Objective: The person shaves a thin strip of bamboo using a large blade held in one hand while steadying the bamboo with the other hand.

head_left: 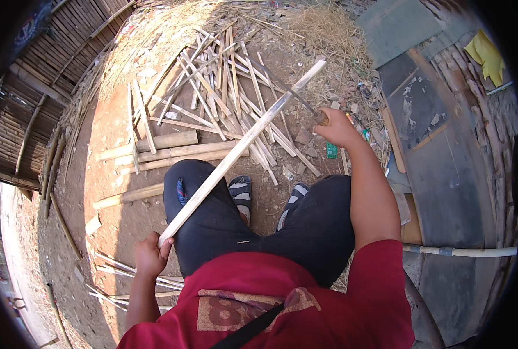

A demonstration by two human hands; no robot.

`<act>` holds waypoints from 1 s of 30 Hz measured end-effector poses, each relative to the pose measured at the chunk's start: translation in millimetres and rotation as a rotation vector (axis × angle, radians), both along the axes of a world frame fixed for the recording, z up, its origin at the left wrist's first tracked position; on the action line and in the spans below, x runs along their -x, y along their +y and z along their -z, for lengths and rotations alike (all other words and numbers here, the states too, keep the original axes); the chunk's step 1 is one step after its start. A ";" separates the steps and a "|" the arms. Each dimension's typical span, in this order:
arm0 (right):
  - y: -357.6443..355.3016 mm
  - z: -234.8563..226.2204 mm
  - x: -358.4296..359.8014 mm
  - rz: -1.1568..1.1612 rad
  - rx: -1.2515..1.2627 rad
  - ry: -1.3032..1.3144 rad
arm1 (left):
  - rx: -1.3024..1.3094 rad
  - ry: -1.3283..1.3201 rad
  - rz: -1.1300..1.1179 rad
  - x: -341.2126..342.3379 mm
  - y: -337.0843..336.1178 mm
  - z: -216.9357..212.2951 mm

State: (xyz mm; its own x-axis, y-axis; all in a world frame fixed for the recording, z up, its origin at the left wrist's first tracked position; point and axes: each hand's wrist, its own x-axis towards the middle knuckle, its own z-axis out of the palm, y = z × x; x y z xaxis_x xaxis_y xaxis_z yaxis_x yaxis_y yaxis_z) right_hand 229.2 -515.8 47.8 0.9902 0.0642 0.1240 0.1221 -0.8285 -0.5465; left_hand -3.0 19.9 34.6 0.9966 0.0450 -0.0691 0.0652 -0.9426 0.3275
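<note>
A long pale split-bamboo strip [233, 156] slants across my lap, from lower left up to the far right. My left hand [149, 254] is closed around its near end, beside my left thigh. In my right hand [338, 128], out past my right knee, is the handle of a long thin-bladed knife [306, 104]. Its dark blade points up and to the left and crosses the strip near the strip's far end. Whether blade and strip touch there I cannot tell.
Ahead of my feet lies a tangled pile of split bamboo strips [221, 87]. Thick bamboo poles [166, 152] rest left of it, and more thin strips [110, 269] lie by my left arm. Dark sheets [445, 174] stand along the right; a slatted bamboo wall [67, 43] rises at left.
</note>
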 end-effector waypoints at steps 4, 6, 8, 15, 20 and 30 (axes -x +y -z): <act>51.2 -35.1 20.5 -0.358 0.241 0.194 | 0.070 0.003 -0.005 2.3 -1.6 7.4; 48.2 -30.6 19.4 -0.288 0.202 0.233 | 0.043 -0.028 0.005 2.1 -0.7 16.7; 13.2 -18.5 1.7 -0.021 0.040 0.205 | 0.039 -0.036 -0.001 -1.4 -2.0 17.3; 58.1 -44.9 17.7 -0.316 0.231 0.162 | 0.095 0.014 -0.040 1.5 -10.9 0.5; 37.2 -7.6 -1.4 -0.266 -0.013 0.317 | 0.110 0.055 -0.012 -3.7 -4.6 4.5; 80.2 -43.7 27.9 -0.500 0.315 0.256 | 0.091 0.104 -0.017 -3.7 -11.6 -6.9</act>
